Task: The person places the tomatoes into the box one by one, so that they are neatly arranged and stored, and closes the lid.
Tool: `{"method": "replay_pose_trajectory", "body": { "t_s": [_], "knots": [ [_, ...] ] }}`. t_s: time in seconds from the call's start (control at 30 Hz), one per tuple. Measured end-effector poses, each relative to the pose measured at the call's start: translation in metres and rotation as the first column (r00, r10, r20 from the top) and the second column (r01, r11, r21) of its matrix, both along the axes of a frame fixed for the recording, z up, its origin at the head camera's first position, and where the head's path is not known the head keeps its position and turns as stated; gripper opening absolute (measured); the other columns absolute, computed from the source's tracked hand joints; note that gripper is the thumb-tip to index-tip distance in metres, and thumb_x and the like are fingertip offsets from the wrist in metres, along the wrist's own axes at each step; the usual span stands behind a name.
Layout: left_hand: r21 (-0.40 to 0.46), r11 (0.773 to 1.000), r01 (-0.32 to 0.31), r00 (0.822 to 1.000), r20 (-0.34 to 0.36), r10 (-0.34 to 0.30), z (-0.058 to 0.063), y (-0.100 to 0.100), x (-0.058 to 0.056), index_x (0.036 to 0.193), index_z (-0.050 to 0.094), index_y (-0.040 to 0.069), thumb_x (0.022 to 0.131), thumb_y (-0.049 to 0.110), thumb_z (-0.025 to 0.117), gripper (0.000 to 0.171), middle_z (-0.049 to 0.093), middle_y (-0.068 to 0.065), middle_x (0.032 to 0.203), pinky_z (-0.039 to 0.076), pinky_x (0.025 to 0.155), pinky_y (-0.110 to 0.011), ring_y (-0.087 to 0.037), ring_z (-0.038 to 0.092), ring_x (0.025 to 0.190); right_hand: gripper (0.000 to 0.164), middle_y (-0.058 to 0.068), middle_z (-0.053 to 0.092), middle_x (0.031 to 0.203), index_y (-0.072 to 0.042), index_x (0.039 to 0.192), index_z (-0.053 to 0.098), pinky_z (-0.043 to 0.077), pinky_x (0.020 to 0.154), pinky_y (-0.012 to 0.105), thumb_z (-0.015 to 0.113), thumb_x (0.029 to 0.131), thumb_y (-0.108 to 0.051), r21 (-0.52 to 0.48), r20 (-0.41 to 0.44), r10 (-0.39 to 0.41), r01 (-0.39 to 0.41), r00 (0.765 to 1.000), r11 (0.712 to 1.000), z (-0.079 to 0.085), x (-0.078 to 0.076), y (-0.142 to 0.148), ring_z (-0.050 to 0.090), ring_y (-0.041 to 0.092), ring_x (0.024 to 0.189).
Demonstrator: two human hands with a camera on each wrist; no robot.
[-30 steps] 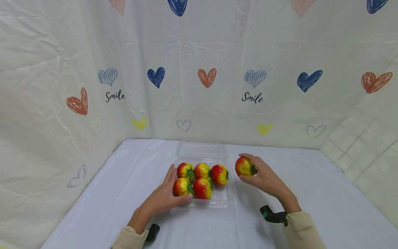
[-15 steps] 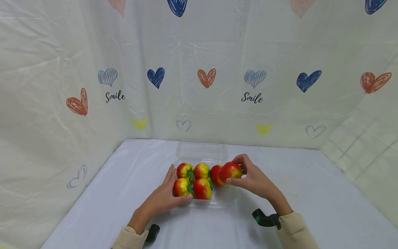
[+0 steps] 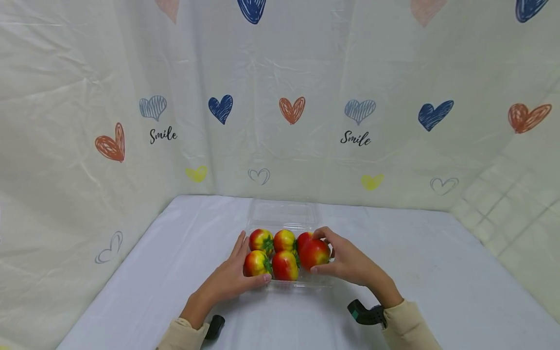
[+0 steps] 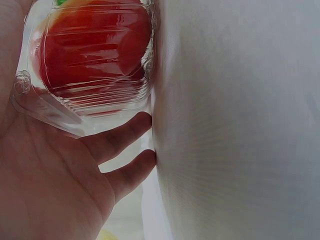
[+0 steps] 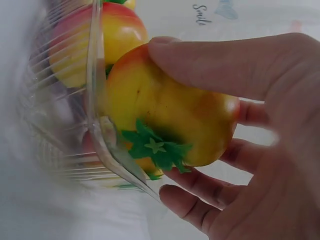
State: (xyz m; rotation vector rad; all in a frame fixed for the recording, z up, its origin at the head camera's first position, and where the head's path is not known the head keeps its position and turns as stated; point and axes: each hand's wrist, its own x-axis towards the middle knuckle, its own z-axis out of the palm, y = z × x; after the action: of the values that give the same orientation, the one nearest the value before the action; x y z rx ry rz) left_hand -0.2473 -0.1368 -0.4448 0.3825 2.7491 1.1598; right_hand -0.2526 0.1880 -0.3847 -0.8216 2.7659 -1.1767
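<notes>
A clear plastic box (image 3: 306, 284) stands on the table, holding several red-and-yellow fruits (image 3: 285, 265) with green leafy tops. My left hand (image 3: 229, 277) rests against the box's left front corner, its fingers extended along the side and the thumb along the front edge. In the left wrist view two fingertips (image 4: 145, 157) reach the tabletop below the box. Another such fruit (image 5: 170, 110) is in my right hand (image 3: 350, 260), gripped between thumb and fingers. It is over the box's right front part, beside the rim in the right wrist view, and partly covers the fruit behind it.
The box's clear lid (image 3: 283, 213) lies folded back toward the wall. A white cloth covers the table (image 3: 437, 272). Behind it hangs a pale curtain (image 3: 323, 73) printed with hearts.
My right hand has carried its fruit leftward and down, from beside the box to over its right front part, turning the leafy top away from the head view. The left hand stays put.
</notes>
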Motion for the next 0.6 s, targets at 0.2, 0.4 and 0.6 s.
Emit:
{"method": "replay_pose_trajectory", "body": {
  "t_s": [0.2, 0.4, 0.6],
  "knots": [
    [-0.003, 1.000, 0.002, 1.000, -0.001, -0.002, 0.000, 0.001, 0.000, 0.174, 0.010, 0.014, 0.082, 0.074, 0.077, 0.128, -0.002, -0.003, 0.181, 0.042, 0.113, -0.069, -0.043, 0.036, 0.154, 0.061, 0.009, 0.058, 0.137, -0.011, 0.133, 0.058, 0.060, 0.099, 0.050, 0.093, 0.084, -0.019, 0.071, 0.001, -0.007, 0.007, 1.000, 0.997, -0.001, 0.002, -0.009, 0.057, 0.033, 0.126],
    [0.002, 1.000, 0.007, 1.000, -0.006, -0.007, 0.000, 0.000, 0.000, 0.174, 0.010, 0.014, 0.083, 0.074, 0.076, 0.127, -0.003, -0.002, 0.181, 0.041, 0.114, -0.068, -0.043, 0.036, 0.154, 0.058, 0.007, 0.057, 0.136, -0.017, 0.132, 0.062, 0.059, 0.099, 0.054, 0.094, 0.083, -0.017, 0.128, 0.008, -0.005, 0.004, 1.000, 0.992, -0.003, 0.002, -0.014, 0.057, 0.033, 0.126],
    [-0.003, 1.000, 0.012, 1.000, -0.012, -0.012, 0.000, 0.000, 0.000, 0.174, 0.010, 0.013, 0.084, 0.074, 0.075, 0.127, -0.004, -0.002, 0.181, 0.041, 0.114, -0.068, -0.043, 0.037, 0.154, 0.056, 0.014, 0.056, 0.146, -0.018, 0.135, 0.066, 0.056, 0.100, 0.061, 0.092, 0.086, -0.019, 0.139, 0.010, 0.042, -0.043, 0.999, 0.989, -0.002, 0.002, -0.013, 0.053, 0.039, 0.131]
  ]
}}
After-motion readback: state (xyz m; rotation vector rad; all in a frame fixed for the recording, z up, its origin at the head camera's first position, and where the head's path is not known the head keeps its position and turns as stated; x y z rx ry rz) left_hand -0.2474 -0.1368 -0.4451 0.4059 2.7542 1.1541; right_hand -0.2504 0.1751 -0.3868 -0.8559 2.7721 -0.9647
